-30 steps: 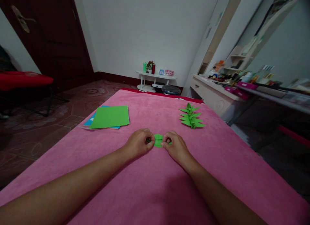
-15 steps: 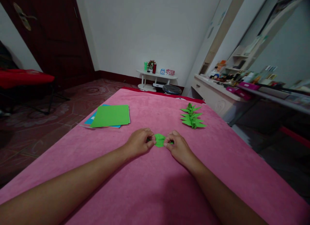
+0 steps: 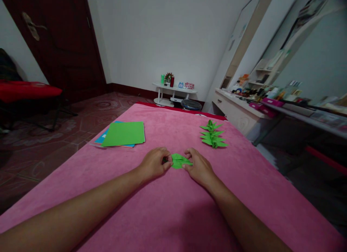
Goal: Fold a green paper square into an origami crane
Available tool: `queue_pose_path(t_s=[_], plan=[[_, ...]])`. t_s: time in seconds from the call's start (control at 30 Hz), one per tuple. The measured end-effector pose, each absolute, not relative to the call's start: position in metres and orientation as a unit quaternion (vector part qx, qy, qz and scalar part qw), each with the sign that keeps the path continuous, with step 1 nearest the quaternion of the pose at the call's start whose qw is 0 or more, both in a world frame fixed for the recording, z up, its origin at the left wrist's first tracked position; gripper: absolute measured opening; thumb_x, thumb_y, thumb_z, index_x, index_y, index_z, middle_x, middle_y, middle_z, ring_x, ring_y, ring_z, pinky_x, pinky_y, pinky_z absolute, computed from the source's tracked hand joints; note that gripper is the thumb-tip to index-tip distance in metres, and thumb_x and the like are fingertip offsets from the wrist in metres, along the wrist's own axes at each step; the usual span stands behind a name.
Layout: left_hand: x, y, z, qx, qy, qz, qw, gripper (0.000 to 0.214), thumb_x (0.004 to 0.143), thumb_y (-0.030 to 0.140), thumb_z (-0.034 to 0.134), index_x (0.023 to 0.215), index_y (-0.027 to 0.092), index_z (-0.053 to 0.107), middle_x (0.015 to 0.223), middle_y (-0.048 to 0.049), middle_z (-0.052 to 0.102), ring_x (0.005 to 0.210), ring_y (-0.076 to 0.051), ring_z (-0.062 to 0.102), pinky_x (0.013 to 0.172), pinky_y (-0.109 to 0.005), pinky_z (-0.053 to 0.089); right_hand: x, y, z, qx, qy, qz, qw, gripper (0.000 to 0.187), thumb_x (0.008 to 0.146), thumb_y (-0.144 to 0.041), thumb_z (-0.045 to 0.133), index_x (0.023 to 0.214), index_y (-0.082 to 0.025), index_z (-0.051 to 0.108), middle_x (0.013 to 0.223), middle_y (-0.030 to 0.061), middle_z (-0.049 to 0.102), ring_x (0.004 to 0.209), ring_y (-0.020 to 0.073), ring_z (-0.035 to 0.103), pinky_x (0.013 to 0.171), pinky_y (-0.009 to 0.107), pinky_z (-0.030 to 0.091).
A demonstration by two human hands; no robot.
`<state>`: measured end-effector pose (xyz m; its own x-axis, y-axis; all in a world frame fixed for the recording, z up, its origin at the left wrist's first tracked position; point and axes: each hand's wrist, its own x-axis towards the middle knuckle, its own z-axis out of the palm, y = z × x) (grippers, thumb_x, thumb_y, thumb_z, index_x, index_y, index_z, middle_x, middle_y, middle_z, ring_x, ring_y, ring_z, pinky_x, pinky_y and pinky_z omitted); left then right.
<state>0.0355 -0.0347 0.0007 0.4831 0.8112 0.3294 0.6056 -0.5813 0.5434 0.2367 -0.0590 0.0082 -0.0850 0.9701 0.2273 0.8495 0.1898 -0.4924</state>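
Observation:
A small folded piece of green origami paper [image 3: 178, 161] lies on the pink cover in front of me, its narrow point toward the right. My left hand [image 3: 157, 161] pinches its left end between thumb and fingers, hiding that tip. At the other end is my right hand [image 3: 199, 167], thumb and fingers parted around the point, which shows in the gap; the thumb appears to touch its lower edge. Farther right stands a row of joined, spiky green origami pieces [image 3: 213, 135]. A stack of paper sheets [image 3: 124, 133], green on top with blue beneath, lies to the left.
The pink cover [image 3: 168, 212] spreads over the whole work surface. Beyond its far edge stands a low white table [image 3: 175, 86] with small items. A cluttered dresser [image 3: 238, 107] lines the right side. At left are a red chair [image 3: 29, 91] and a dark door [image 3: 65, 46].
My right thumb and fingers have spread apart, uncovering the paper's right point. My left hand keeps its pinch. The whole view has shifted slightly.

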Motion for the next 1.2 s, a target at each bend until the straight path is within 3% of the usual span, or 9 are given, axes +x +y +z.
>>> queue_pose_path(t_s=[0.07,0.2,0.33,0.43,0.6,0.73,0.87,1.07,1.2], plan=[[0.035,-0.035,0.001,0.834,0.419,0.309,0.181,0.009,0.070,0.019,0.063,0.079,0.018,0.064,0.078,-0.0024,0.059,0.075,-0.016,0.054,0.068,-0.026,0.041,0.239,-0.057,0.011,-0.624,-0.729,0.139,0.245,0.041,0.063,-0.020,0.071,0.102,-0.022,0.058,0.085,0.0002,0.062,0.072,0.0147,0.056,0.064,0.024,0.038],[0.031,-0.034,0.003,0.809,0.409,0.376,0.191,0.033,0.066,0.024,0.071,0.097,0.019,0.063,0.091,-0.0044,0.060,0.086,-0.018,0.055,0.076,-0.030,0.044,0.245,-0.053,0.014,-0.612,-0.734,0.179,0.233,0.010,0.061,-0.021,0.070,0.068,-0.019,0.063,0.060,-0.0039,0.055,0.057,0.0121,0.049,0.052,0.021,0.031],[0.028,-0.028,0.004,0.727,0.422,0.475,0.261,0.039,0.073,0.030,0.066,0.110,0.019,0.058,0.102,-0.0076,0.061,0.091,-0.019,0.057,0.081,-0.034,0.046,0.246,-0.053,0.013,-0.591,-0.686,0.282,0.317,0.013,0.064,-0.024,0.066,0.055,-0.017,0.059,0.053,-0.0037,0.051,0.052,0.0113,0.046,0.049,0.021,0.029],[0.031,-0.029,0.008,0.618,0.414,0.516,0.425,0.042,0.076,0.037,0.064,0.111,0.016,0.057,0.104,-0.0109,0.063,0.088,-0.018,0.061,0.079,-0.034,0.048,0.238,-0.056,0.016,-0.543,-0.616,0.395,0.412,0.016,0.067,-0.031,0.066,0.066,-0.015,0.064,0.059,-0.0013,0.056,0.054,0.0124,0.048,0.050,0.022,0.033],[0.049,-0.043,0.025,0.473,0.329,0.418,0.703,0.043,0.072,0.048,0.066,0.094,0.011,0.066,0.089,-0.0111,0.068,0.078,-0.017,0.064,0.071,-0.028,0.049,0.218,-0.068,0.022,-0.488,-0.547,0.477,0.485,0.024,0.069,-0.037,0.069,0.078,-0.015,0.066,0.069,0.0020,0.062,0.060,0.0142,0.053,0.058,0.024,0.039],[0.057,-0.041,0.034,0.461,0.368,0.437,0.679,0.041,0.063,0.047,0.073,0.075,0.009,0.068,0.068,-0.0064,0.067,0.058,-0.012,0.059,0.056,-0.021,0.044,0.212,-0.075,0.031,-0.429,-0.581,0.517,0.459,0.030,0.066,-0.040,0.072,0.082,-0.016,0.065,0.074,0.0026,0.063,0.067,0.0158,0.056,0.064,0.026,0.043],[0.051,-0.028,0.042,0.578,0.358,0.376,0.629,0.041,0.057,0.049,0.075,0.062,0.009,0.067,0.057,-0.0022,0.063,0.048,-0.009,0.051,0.050,-0.021,0.038,0.222,-0.073,0.044,-0.421,-0.569,0.519,0.478,0.033,0.073,-0.050,0.063,0.075,-0.017,0.060,0.066,-0.0002,0.056,0.059,0.0118,0.051,0.055,0.022,0.040],[0.053,-0.026,0.049,0.685,0.334,0.239,0.601,0.030,0.056,0.038,0.077,0.062,0.011,0.066,0.053,0.0010,0.060,0.046,-0.008,0.049,0.047,-0.020,0.035,0.233,-0.069,0.045,-0.465,-0.565,0.519,0.442,0.033,0.071,-0.048,0.065,0.069,-0.017,0.056,0.048,-0.0063,0.046,0.039,0.0062,0.036,0.038,0.018,0.025],[0.059,-0.026,0.047,0.675,0.333,0.242,0.612,0.031,0.056,0.039,0.077,0.065,0.011,0.067,0.057,-0.0006,0.063,0.048,-0.009,0.051,0.050,-0.021,0.038,0.234,-0.071,0.044,-0.493,-0.547,0.479,0.478,0.025,0.069,-0.038,0.067,0.065,-0.015,0.059,0.043,-0.0064,0.046,0.035,0.0052,0.035,0.034,0.018,0.022]])
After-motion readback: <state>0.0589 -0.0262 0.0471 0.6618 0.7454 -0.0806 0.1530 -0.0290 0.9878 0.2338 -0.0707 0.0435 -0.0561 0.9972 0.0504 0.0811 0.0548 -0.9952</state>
